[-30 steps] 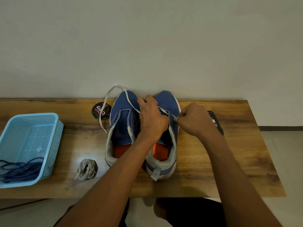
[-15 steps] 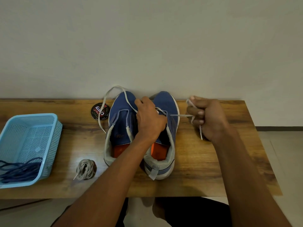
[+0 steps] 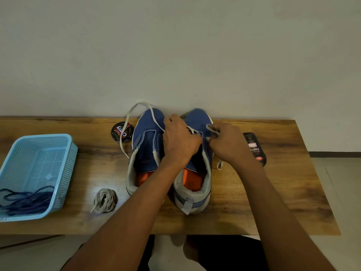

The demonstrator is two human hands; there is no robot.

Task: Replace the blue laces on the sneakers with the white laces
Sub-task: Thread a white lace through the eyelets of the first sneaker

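Two blue sneakers with orange insoles stand side by side, toes to the wall: the left sneaker [image 3: 146,147] and the right sneaker [image 3: 197,173]. A white lace [image 3: 134,112] runs from the right sneaker's eyelets, loops over the left sneaker's toe and hangs down beside it. My left hand [image 3: 180,141] presses on the right sneaker's throat and pinches the lace. My right hand [image 3: 227,142] grips the lace's other end beside that shoe, with the tip dangling below. A coiled white lace [image 3: 104,200] lies in front of the left sneaker. The blue laces [image 3: 25,200] lie in the basket.
A light blue plastic basket [image 3: 39,153] sits at the table's left. A round black polish tin [image 3: 122,132] lies left of the sneakers, a black polish bottle [image 3: 255,148] to their right. The wooden table [image 3: 283,192] ends against the wall.
My right hand pulled the lace end out to the right, then came back in against the right sneaker. My left hand stayed on the shoe.
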